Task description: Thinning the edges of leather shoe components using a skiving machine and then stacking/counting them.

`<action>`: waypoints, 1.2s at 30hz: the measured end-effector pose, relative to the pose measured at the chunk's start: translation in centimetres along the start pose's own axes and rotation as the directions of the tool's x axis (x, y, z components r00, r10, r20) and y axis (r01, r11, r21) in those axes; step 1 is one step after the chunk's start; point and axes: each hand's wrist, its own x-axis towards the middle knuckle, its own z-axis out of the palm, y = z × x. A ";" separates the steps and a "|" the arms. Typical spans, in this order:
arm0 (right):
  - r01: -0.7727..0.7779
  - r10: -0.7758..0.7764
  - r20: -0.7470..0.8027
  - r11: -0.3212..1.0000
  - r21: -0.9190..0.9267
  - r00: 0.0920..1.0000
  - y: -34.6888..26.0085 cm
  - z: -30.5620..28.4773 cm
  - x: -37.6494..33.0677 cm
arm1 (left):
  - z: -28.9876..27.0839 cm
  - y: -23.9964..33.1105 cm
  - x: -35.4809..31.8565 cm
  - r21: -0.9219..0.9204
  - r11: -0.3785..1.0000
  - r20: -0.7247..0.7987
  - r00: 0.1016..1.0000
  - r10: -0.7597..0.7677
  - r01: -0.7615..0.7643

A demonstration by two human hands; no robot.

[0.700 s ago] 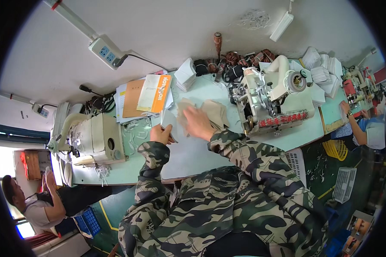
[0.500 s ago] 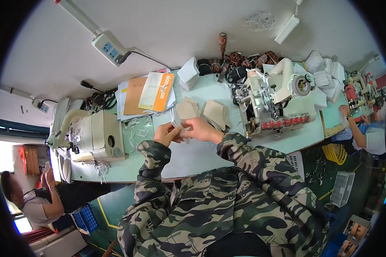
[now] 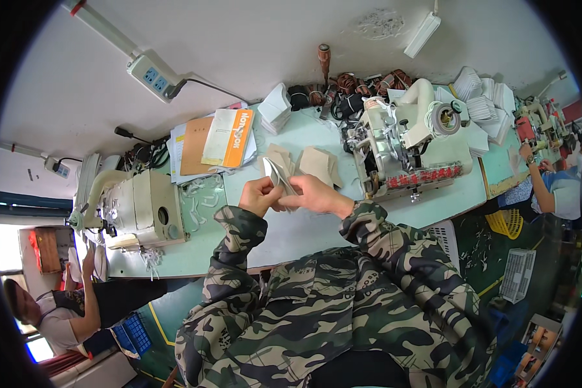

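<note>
In front of my chest, above the table, both hands pinch a small sheaf of thin white and beige cut pieces. The sheaf stands tilted up, its top edges fanned slightly apart. My left hand is closed on its left side, and my right hand grips it from the right. Just beyond my fingers lie a beige stack of cut pieces, partly hidden by the sheaf, and another beige stack to its right. The material of the pieces cannot be made out.
A sewing machine stands to the right, another machine to the left. Notebooks and a white stack lie at the back. White scraps litter the table. One co-worker is at left, another at right.
The sheaf has turned in my hands and its pieces now fan apart more visibly. My right hand has shifted slightly right. The left co-worker's hands have moved closer to the machine.
</note>
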 end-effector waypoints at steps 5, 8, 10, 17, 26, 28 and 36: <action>-0.137 0.136 -0.144 0.991 0.000 0.980 4.2 -2.2 0.8 | -0.9 -1.7 0.5 0.036 0.999 -0.092 0.995 0.037 -0.033; -0.091 0.167 -0.465 0.979 0.182 0.870 4.0 -3.8 -0.2 | -3.6 -2.6 1.0 -0.005 0.985 -0.376 0.913 0.159 -0.174; -0.047 0.143 -0.543 0.981 0.187 0.828 4.8 -3.9 -0.4 | -4.2 -3.8 1.9 -0.208 0.971 -0.368 0.929 0.035 -0.119; -0.525 -0.062 -0.760 0.687 -0.503 0.647 9.5 -4.1 -1.5 | -1.5 -7.6 3.1 0.222 0.847 -0.514 0.797 -0.318 0.482; -0.549 0.244 -0.671 0.785 -0.287 0.700 12.1 -7.5 2.2 | 8.7 -9.9 7.5 0.662 0.720 -0.287 0.958 -0.013 0.208; -0.410 0.256 -0.595 0.902 -0.137 0.762 12.7 -7.3 2.9 | 9.0 -11.6 7.8 0.652 0.733 -0.303 0.953 0.016 0.195; -0.292 0.087 -0.592 0.921 -0.259 0.801 11.1 -5.3 1.1 | 8.2 -15.4 6.1 0.597 0.798 -0.297 0.947 0.121 0.085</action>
